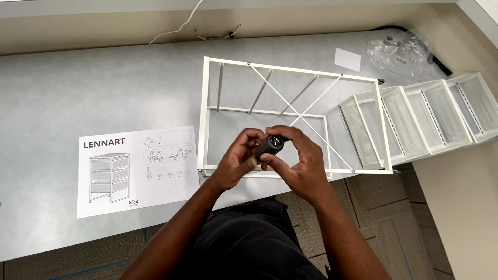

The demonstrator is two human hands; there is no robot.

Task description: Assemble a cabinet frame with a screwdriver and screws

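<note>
A big grey table [78,88] is standing over brown carpet squares [394,218], close to a pale wall. A white metal frame with crossed wires [293,111] is lying on the table. A white instruction sheet with drawings [136,168] is lying to its left. White mesh drawers [420,116] are sitting in a row on its right, and a clear plastic bag of small parts [399,52] is resting behind them.

The left hand [236,161] and the right hand [298,163] are coming together over the frame's front edge. Both are pinching a short black screwdriver handle [270,145] between fingers and thumbs. Its tip is hiding behind the fingers. The bag's small parts are too blurry to tell.
</note>
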